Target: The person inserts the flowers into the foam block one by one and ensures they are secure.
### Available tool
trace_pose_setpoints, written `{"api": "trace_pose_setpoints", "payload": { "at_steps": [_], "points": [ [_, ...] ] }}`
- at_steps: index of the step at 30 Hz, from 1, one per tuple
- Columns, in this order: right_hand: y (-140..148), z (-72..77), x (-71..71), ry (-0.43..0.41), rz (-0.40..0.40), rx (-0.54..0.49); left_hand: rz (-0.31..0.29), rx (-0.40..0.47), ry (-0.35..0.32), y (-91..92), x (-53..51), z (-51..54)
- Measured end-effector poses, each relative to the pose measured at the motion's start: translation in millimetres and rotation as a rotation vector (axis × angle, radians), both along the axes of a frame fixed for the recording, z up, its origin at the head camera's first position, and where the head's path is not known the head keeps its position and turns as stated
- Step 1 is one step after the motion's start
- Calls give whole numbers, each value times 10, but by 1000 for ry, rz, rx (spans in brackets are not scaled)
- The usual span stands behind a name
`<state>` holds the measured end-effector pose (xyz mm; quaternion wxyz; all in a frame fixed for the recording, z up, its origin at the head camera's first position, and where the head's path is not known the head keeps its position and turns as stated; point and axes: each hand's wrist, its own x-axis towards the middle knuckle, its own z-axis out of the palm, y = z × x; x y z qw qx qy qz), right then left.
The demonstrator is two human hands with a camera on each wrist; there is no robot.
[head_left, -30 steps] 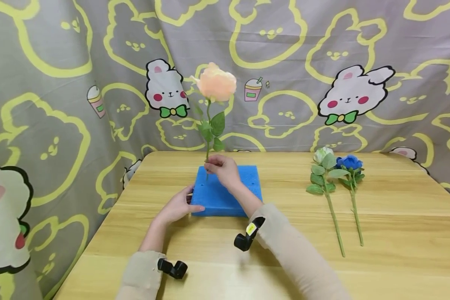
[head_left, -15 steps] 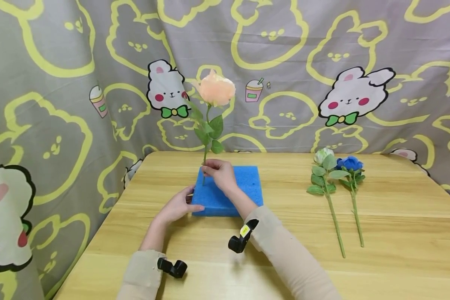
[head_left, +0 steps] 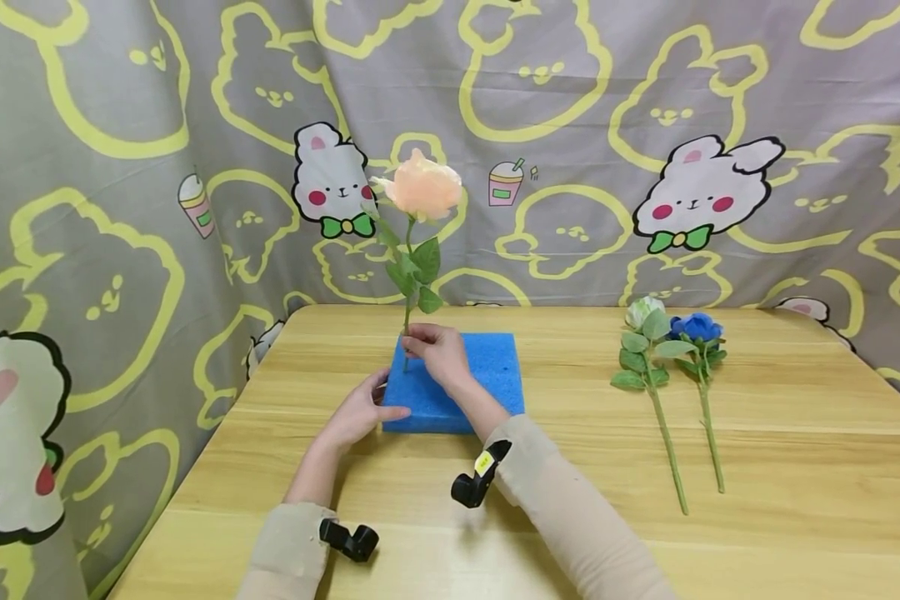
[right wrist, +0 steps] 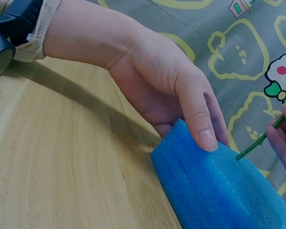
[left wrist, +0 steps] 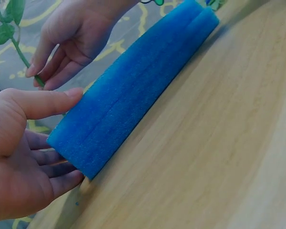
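Observation:
My right hand (head_left: 442, 354) pinches the lower green stem of a peach rose (head_left: 422, 188), which stands nearly upright over a blue foam block (head_left: 487, 371). In the right wrist view the stem (right wrist: 257, 142) meets the block's top face near its left end; whether it has sunk in I cannot tell. My left hand (head_left: 356, 412) grips the block's near left corner. Its thumb lies on the top edge and its fingers are against the side, as the left wrist view shows on the foam block (left wrist: 128, 95).
On the right of the wooden table (head_left: 570, 500) lie a white-green rose (head_left: 647, 315) and a blue flower (head_left: 697, 327), side by side with stems toward me. A small hole (head_left: 506, 367) shows in the block's top. A patterned curtain (head_left: 555, 108) hangs behind.
The right hand has brought the rose slightly left and down toward me, its stem end shifting along the block's left part. The left hand keeps its place on the block.

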<state>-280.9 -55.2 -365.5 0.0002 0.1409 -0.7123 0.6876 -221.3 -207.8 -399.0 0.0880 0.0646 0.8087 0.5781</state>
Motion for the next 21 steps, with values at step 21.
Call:
{"api": "trace_pose_setpoints", "payload": {
  "at_steps": [21],
  "points": [
    [-14, -16, -6, 71, 17, 127, -1, 0, 4, -66, 5, -19]
  ]
}}
